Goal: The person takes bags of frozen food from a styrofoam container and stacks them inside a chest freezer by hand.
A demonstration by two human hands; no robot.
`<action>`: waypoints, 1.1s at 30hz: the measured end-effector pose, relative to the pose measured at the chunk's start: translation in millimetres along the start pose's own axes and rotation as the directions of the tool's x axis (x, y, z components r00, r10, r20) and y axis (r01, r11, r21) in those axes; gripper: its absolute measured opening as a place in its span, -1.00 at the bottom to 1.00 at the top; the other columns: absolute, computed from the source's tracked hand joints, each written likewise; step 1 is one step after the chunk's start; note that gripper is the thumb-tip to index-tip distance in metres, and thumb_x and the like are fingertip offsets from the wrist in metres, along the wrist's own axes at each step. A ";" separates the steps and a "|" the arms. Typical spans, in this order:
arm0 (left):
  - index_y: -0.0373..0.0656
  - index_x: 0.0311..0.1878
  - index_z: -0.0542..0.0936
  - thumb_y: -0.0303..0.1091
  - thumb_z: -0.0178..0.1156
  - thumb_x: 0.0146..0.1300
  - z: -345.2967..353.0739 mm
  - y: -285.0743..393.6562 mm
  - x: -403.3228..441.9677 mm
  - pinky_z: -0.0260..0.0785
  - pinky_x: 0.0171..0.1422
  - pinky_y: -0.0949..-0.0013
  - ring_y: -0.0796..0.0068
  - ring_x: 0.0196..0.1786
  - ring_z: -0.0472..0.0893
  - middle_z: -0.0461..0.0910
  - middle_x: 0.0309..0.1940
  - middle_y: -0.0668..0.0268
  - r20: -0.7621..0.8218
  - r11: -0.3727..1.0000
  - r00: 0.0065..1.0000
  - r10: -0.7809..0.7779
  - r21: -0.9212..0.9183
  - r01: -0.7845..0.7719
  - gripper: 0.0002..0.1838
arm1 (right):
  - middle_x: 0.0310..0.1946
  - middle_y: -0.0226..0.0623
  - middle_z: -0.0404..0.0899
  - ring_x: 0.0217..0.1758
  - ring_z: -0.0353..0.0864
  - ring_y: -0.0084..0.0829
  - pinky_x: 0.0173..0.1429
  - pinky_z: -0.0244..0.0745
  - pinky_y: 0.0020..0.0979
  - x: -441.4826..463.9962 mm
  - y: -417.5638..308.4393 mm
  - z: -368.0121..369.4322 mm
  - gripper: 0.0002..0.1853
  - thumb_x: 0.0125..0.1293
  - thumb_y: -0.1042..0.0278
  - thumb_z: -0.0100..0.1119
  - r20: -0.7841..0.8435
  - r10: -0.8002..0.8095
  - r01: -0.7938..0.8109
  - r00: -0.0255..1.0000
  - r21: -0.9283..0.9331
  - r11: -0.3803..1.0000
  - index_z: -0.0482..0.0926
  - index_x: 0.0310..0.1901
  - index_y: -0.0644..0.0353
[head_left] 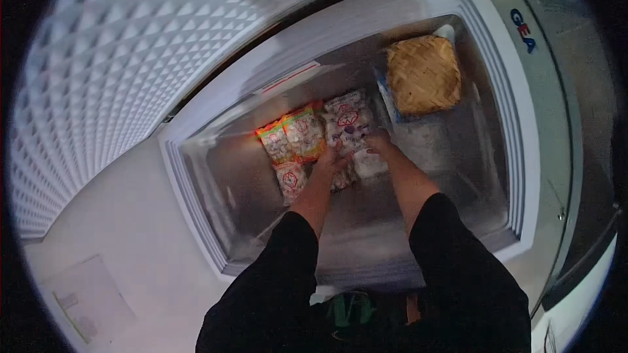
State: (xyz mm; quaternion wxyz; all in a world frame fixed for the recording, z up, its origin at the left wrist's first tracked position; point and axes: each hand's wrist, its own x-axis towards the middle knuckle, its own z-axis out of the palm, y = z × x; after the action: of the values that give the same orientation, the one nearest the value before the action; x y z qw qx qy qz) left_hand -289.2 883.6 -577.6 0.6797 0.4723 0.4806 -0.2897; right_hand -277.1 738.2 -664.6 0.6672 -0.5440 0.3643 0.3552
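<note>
Both my arms reach down into an open chest freezer (451, 222). My left hand (335, 158) is at the lower left edge of a white printed plastic bag (348, 121) of frozen food, its fingers bent against it. On the bag's lower right side, my right hand (377, 143) has its fingers curled against the plastic. The fingertips are dim and partly hidden. Left of this bag lie orange-edged bags (304, 132) of pale round pieces, and below them a smaller printed bag (291, 180). A whitish package (370, 163) sits just under my hands.
A woven bamboo basket (424, 75) stands at the freezer's far right end, over a blue-and-white package (386, 95). The raised lid (150, 46) with a diamond pattern fills the upper left. A grey appliance marked GEA (533, 59) adjoins the freezer on the right.
</note>
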 end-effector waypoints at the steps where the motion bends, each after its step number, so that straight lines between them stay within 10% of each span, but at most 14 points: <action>1: -0.20 -0.04 0.34 -0.13 -0.02 0.21 -1.0 -2.3 15.9 0.35 -0.11 0.30 0.13 -0.10 0.40 0.29 -0.15 0.08 -0.004 1.000 1.000 0.000 -0.006 0.000 -0.63 | -0.19 -0.27 0.43 -0.18 0.47 -0.31 -0.23 0.50 -0.25 7.9 -3.0 0.7 -0.56 -0.06 0.39 0.22 0.004 0.002 -0.002 1.000 -0.005 1.000 0.37 -0.07 0.14; 4: -0.23 0.01 0.30 -0.15 -0.08 0.25 -38.0 -51.4 125.7 0.32 -0.12 0.28 0.15 -0.08 0.39 0.31 -0.14 0.11 0.155 0.967 0.961 0.230 -0.149 -0.208 -0.62 | -0.08 -0.22 0.37 -0.09 0.44 -0.33 -0.18 0.47 -0.32 44.2 -0.1 15.1 -0.47 -0.10 0.35 0.23 0.078 -0.381 0.388 0.921 -0.238 0.890 0.34 -0.01 0.14; 7: -0.22 0.06 0.26 -0.17 -0.13 0.25 -33.1 -97.5 183.8 0.31 -0.07 0.20 0.21 -0.06 0.39 0.33 -0.10 0.15 0.285 0.518 0.614 0.736 0.346 -0.782 -0.60 | 0.01 -0.21 0.32 -0.03 0.41 -0.32 -0.06 0.38 -0.37 96.2 32.2 30.8 -0.45 -0.12 0.34 0.22 -0.111 -0.307 0.223 0.945 -0.469 0.855 0.35 0.01 0.16; 9: -0.21 -0.10 0.37 -0.08 -0.15 0.26 25.8 -73.6 126.5 0.33 -0.14 0.35 0.37 -0.13 0.42 0.41 -0.18 0.28 -0.001 0.858 0.945 0.328 -0.419 -0.298 -0.62 | 0.04 -0.17 0.30 0.01 0.38 -0.29 0.07 0.27 -0.38 84.7 33.9 33.7 -0.49 -0.10 0.34 0.20 0.166 -0.466 0.439 0.869 -0.692 0.573 0.38 -0.01 0.19; 13: -0.23 0.02 0.34 -0.21 -0.15 0.25 -2.7 -100.0 224.2 0.30 0.00 0.21 0.28 0.03 0.36 0.36 -0.02 0.21 -0.058 0.825 0.978 0.202 -0.527 -0.202 -0.64 | 0.03 -0.16 0.34 0.04 0.36 -0.31 0.13 0.19 -0.41 88.7 43.8 18.9 -0.54 -0.03 0.32 0.14 0.031 -0.222 0.215 0.975 -0.405 0.889 0.39 -0.03 0.22; 14: -0.25 0.01 0.33 -0.15 -0.13 0.25 -20.3 -99.0 237.7 0.30 -0.06 0.27 0.28 -0.05 0.39 0.38 -0.07 0.22 0.013 0.937 0.937 0.348 0.000 -0.348 -0.60 | -0.01 -0.17 0.37 0.04 0.37 -0.33 0.12 0.21 -0.41 120.6 66.3 15.5 -0.57 0.00 0.32 0.10 0.089 -0.271 0.284 0.958 -0.397 0.873 0.40 -0.04 0.24; 16: -0.27 0.00 0.33 -0.08 -0.10 0.24 -31.1 -89.6 234.3 0.30 -0.12 0.34 0.29 -0.14 0.42 0.40 -0.12 0.23 0.159 0.738 0.890 0.427 0.507 -0.445 -0.56 | -0.04 -0.19 0.41 0.03 0.37 -0.36 0.11 0.22 -0.40 124.3 73.6 5.9 -0.61 0.03 0.31 0.07 0.141 -0.322 0.352 0.936 -0.391 0.851 0.41 -0.06 0.25; 19: -0.29 0.07 0.28 -0.10 -0.11 0.25 -38.9 -95.6 223.3 0.29 -0.06 0.34 0.26 -0.06 0.40 0.33 0.00 0.16 0.238 0.604 0.809 0.537 0.561 -0.566 -0.53 | -0.11 -0.16 0.47 0.01 0.41 -0.34 0.04 0.28 -0.37 71.4 51.5 -13.2 -0.65 0.04 0.31 0.04 0.055 -0.380 0.349 0.923 -0.532 0.771 0.44 -0.12 0.27; 22: -0.24 0.11 0.25 -0.12 -0.15 0.26 -44.4 -115.9 243.4 0.26 0.04 0.28 0.21 0.03 0.36 0.24 0.10 0.12 0.463 0.413 0.432 0.774 0.148 -0.899 -0.54 | -0.13 -0.09 0.46 -0.05 0.45 -0.24 -0.02 0.33 -0.30 55.4 43.7 -35.3 -0.68 0.04 0.28 0.04 0.021 -0.011 0.024 1.000 -0.824 0.566 0.48 -0.19 0.28; 23: -0.21 0.11 0.28 -0.19 -0.10 0.24 -17.4 -91.7 203.3 0.28 0.05 0.30 0.29 -0.01 0.39 0.31 0.04 0.17 0.198 0.818 0.793 0.576 -0.125 -0.562 -0.57 | -0.15 -0.08 0.47 -0.07 0.46 -0.21 -0.03 0.33 -0.28 52.0 46.7 -39.8 -0.68 0.04 0.27 0.04 0.001 -0.036 0.021 0.999 -0.821 0.571 0.49 -0.20 0.29; 25: -0.17 0.11 0.30 -0.25 -0.06 0.21 8.9 -61.9 147.7 0.30 0.06 0.33 0.37 -0.05 0.42 0.38 -0.02 0.23 0.076 0.872 0.986 0.145 -0.480 -0.091 -0.60 | -0.18 -0.06 0.48 -0.10 0.47 -0.16 -0.04 0.34 -0.25 40.4 58.5 -46.5 -0.68 0.05 0.24 0.05 -0.041 -0.079 0.013 0.996 -0.811 0.585 0.50 -0.24 0.31; 33: -0.19 0.07 0.34 -0.33 0.05 0.15 5.5 -5.9 66.3 0.41 -0.23 0.39 0.48 -0.29 0.50 0.45 -0.16 0.18 0.122 0.869 0.992 0.005 0.491 -0.065 -0.60 | -0.36 -0.07 0.52 -0.29 0.51 -0.21 -0.21 0.38 -0.25 -28.3 14.5 -39.1 -0.65 0.11 0.15 0.02 0.181 -0.117 0.208 0.977 -0.931 0.300 0.50 -0.36 0.36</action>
State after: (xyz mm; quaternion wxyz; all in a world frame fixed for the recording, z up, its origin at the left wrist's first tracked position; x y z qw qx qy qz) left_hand -267.6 880.2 -640.7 0.5687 0.6209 0.3414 -0.4178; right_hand -307.3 699.7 -652.3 0.2705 -0.8498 0.0054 0.4523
